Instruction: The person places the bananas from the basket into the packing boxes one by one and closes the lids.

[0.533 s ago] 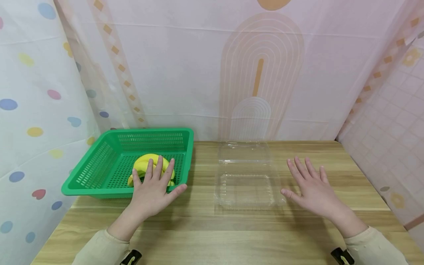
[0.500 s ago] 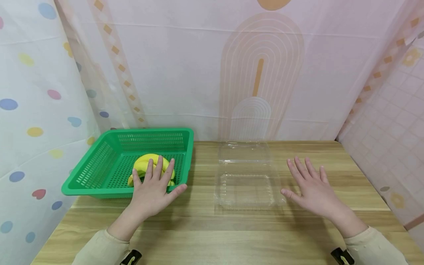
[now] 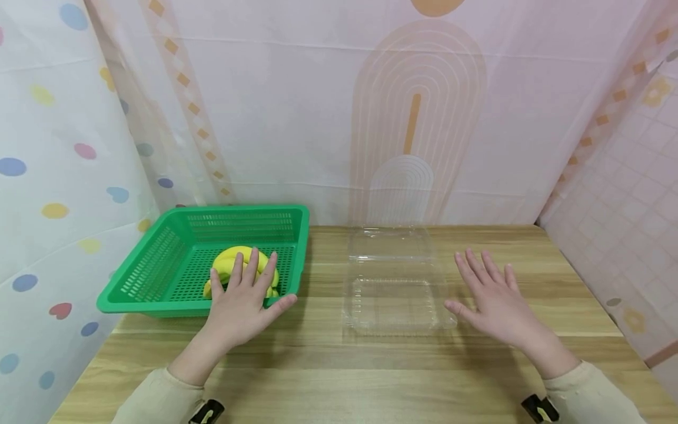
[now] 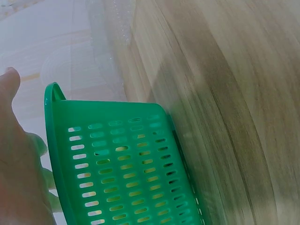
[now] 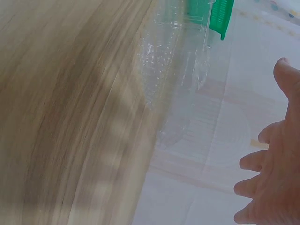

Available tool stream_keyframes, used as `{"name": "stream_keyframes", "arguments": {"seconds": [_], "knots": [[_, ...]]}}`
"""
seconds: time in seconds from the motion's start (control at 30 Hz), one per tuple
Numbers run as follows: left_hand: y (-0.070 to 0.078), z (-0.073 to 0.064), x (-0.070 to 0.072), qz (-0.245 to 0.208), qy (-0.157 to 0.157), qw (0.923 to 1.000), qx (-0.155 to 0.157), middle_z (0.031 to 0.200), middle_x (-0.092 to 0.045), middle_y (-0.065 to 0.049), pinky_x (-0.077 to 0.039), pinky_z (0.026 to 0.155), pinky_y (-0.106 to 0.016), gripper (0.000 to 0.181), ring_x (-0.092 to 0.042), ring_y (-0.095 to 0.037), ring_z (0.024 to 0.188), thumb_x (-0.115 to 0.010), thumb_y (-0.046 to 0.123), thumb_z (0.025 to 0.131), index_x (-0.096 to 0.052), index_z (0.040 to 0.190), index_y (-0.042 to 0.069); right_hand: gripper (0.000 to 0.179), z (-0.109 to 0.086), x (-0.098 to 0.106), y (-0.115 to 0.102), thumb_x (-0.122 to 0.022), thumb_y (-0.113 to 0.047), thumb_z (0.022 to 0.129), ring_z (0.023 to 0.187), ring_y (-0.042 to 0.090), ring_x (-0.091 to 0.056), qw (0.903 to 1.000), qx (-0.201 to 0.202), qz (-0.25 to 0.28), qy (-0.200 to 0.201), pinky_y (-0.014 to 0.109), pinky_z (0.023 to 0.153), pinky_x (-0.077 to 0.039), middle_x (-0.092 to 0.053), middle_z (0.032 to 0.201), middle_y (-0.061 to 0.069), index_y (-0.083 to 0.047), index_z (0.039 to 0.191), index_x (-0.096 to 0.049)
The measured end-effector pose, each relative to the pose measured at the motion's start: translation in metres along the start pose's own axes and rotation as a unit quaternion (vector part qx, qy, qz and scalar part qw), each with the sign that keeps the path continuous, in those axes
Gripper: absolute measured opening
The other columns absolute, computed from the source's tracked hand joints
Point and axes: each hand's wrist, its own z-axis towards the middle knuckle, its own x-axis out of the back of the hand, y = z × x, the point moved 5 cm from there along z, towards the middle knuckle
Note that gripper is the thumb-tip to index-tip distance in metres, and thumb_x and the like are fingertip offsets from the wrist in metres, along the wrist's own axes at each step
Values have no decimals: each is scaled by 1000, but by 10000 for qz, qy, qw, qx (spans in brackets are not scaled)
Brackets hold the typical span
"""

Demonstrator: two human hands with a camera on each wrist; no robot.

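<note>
Yellow bananas (image 3: pixel 228 260) lie in a green plastic basket (image 3: pixel 143 307) at the left of the table. Over the basket's front rim my left hand (image 3: pixel 239 309) is spread, palm down, holding nothing and partly covering the bananas. The left wrist view has this hand (image 4: pixel 21 164) beside the rim of the slotted basket wall (image 4: pixel 117 140). A clear plastic clamshell box (image 3: pixel 392 306) stands mid-table with its lid raised at the back. Just right of the box hovers my right hand (image 3: pixel 497 309), fingers apart, with nothing in it; the right wrist view shows it (image 5: pixel 276 159) too.
The wooden table (image 3: pixel 339 388) reaches back to a patterned curtain (image 3: pixel 286 118). More printed cloth hangs along the left side (image 3: pixel 58 235) and the right side (image 3: pixel 625 194).
My right hand has shifted slightly left, closer to the clear box. The left hand has moved left by a very small amount. Basket, bananas and box stay where they were.
</note>
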Motion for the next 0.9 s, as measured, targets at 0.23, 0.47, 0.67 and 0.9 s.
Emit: {"name": "stream_keyframes", "arguments": {"seconds": [0.23,0.47,0.67,0.9], "knots": [[0,4,7,-36,146,9998,-148,163,-6,-19,14,104,-73,91,0,-44,148,-44,72,92,-16,160,17,88,2,1,-1,-57,-52,96,146,48,-6,9998,-39,141,154,71,109,4,-15,160,23,-5,158,-15],[-5,3,14,-113,285,9994,-160,162,-16,-19,6,105,-75,88,-8,-44,147,-48,69,92,-24,159,16,89,5,0,0,-62,-46,95,144,50,-13,9975,-77,567,406,71,110,-3,-19,159,24,1,156,-18],[-10,2,18,-210,708,9969,-275,158,-29,-20,0,106,-75,83,-21,-44,144,-51,65,93,-33,156,13,85,6,-1,5,-65,-37,95,141,53,-20,9914,-139,1169,577,69,110,-16,-24,157,27,5,155,-21],[-15,1,20,-409,1245,9904,-444,151,-41,-20,-8,105,-74,81,-34,-41,138,-59,59,91,-37,154,12,79,6,-4,11,-64,-33,97,137,52,-29,9794,-477,1841,678,67,107,-26,-32,152,31,5,154,-24]]}}
